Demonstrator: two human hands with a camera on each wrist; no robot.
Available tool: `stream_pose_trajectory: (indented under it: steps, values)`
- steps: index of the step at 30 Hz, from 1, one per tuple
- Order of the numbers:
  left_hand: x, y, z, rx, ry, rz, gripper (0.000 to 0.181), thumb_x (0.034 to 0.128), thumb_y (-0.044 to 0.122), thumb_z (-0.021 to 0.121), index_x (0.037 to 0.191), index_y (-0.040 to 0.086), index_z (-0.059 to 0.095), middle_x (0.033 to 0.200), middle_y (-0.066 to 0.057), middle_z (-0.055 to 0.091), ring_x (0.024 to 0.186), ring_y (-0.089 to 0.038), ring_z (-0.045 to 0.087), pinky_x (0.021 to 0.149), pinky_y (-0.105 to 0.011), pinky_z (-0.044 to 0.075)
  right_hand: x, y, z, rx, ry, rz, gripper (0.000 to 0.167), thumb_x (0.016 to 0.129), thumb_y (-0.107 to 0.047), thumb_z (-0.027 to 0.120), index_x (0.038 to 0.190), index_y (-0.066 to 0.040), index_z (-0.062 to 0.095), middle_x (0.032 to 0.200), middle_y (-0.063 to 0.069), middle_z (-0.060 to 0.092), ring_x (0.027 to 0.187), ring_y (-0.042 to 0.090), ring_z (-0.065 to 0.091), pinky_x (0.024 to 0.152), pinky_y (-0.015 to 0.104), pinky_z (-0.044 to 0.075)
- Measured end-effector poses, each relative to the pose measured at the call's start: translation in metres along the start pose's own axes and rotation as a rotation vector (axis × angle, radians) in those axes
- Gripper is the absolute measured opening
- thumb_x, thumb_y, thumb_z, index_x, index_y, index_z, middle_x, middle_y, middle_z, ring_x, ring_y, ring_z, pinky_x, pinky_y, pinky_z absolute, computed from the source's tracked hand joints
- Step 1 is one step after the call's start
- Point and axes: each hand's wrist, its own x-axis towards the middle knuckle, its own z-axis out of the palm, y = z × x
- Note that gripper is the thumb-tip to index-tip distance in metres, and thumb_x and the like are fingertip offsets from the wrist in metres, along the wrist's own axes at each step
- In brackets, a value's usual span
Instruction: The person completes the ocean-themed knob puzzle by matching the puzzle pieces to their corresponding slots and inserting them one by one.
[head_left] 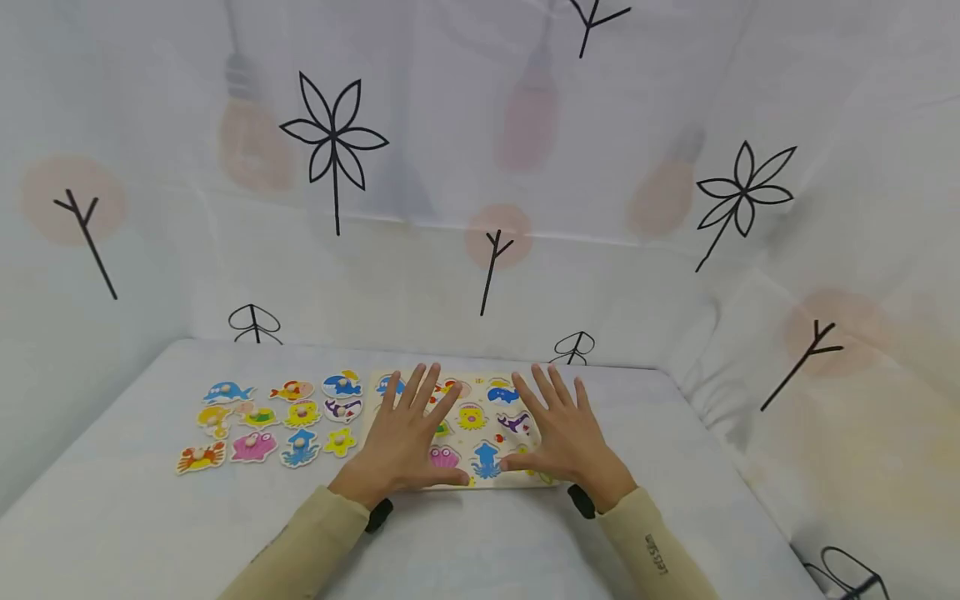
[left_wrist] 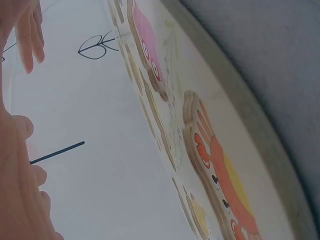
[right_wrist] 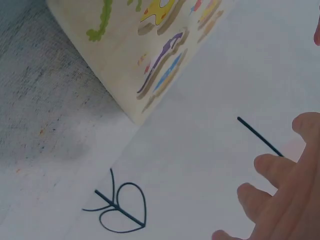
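Note:
In the head view, a pale wooden puzzle board (head_left: 502, 482) with cut-out sea-animal recesses lies on the table, partly hidden by both hands. Over its left side my left hand (head_left: 405, 442) is spread, fingers straight and thumb pointing inward. My right hand (head_left: 566, 442) is spread the same way at the right side. Neither holds anything. The left wrist view shows the fingers (left_wrist: 22, 175) apart from the board, near its crab recess (left_wrist: 225, 172). From the right wrist, fingers (right_wrist: 270, 192) also stand clear of the board's corner (right_wrist: 132, 112).
Left of the board lie several knobbed puzzle pieces in loose rows, among them a crab (head_left: 201, 457), a pink shell-like piece (head_left: 254, 447), a blue squid (head_left: 301, 448) and a yellow star (head_left: 340, 442). A printed white cloth (head_left: 420, 283) hangs behind the table.

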Motion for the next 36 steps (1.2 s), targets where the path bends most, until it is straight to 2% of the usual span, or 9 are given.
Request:
stream_pose_trajectory:
  steps: [5,11,15,21,28,36]
  values:
    - [-0.005,-0.002,-0.001,-0.019,-0.027,-0.005,0.119,0.0585,0.096,0.037,0.154,0.029,0.014,0.160,-0.010,0.002,0.145,-0.031,-0.005,0.111,-0.054,-0.005,-0.002,-0.004,0.000,0.065,-0.045,0.007,0.120,0.061,-0.087,0.056,0.154,-0.029,0.006,0.159,0.011,0.011,0.145,0.034,0.008,0.108,0.062,0.011]
    - [-0.004,-0.004,-0.004,-0.070,0.015,0.026,0.113,0.0642,0.092,0.039,0.153,0.027,0.017,0.160,-0.008,0.002,0.146,-0.030,-0.003,0.112,-0.054,-0.001,-0.003,-0.003,-0.004,0.078,-0.022,0.013,0.120,0.061,-0.084,0.060,0.154,-0.028,0.009,0.158,0.011,0.015,0.144,0.033,0.013,0.111,0.057,0.014]
    - [-0.005,-0.010,-0.007,-0.123,0.021,0.019,0.109,0.0665,0.088,0.045,0.153,0.027,0.018,0.160,-0.008,0.005,0.146,-0.029,0.000,0.113,-0.054,0.002,-0.003,-0.002,-0.007,0.091,-0.068,0.024,0.118,0.063,-0.083,0.058,0.154,-0.027,0.009,0.158,0.011,0.016,0.144,0.032,0.014,0.111,0.056,0.016]
    - [-0.015,-0.023,-0.009,-0.198,0.042,0.014,0.104,0.0699,0.079,0.057,0.152,0.024,0.025,0.159,-0.009,0.013,0.145,-0.030,0.008,0.113,-0.054,0.007,-0.009,-0.001,-0.006,0.151,-0.141,0.074,0.116,0.064,-0.080,0.062,0.154,-0.027,0.012,0.157,0.012,0.019,0.142,0.034,0.020,0.110,0.055,0.019]
    - [-0.024,-0.043,-0.013,-0.222,0.029,-0.009,0.101,0.0719,0.074,0.061,0.151,0.022,0.027,0.157,-0.010,0.018,0.145,-0.032,0.011,0.112,-0.054,0.010,-0.022,0.004,-0.001,0.220,-0.208,0.150,0.116,0.061,-0.077,0.067,0.154,-0.026,0.017,0.155,0.015,0.023,0.139,0.036,0.026,0.110,0.054,0.021]
    - [-0.035,-0.071,-0.015,-0.236,-0.001,-0.035,0.100,0.0732,0.070,0.064,0.151,0.020,0.027,0.157,-0.012,0.018,0.144,-0.034,0.012,0.110,-0.058,0.015,-0.034,0.015,0.002,0.262,-0.268,0.214,0.118,0.059,-0.078,0.068,0.153,-0.026,0.021,0.150,0.014,0.034,0.134,0.037,0.035,0.102,0.057,0.032]
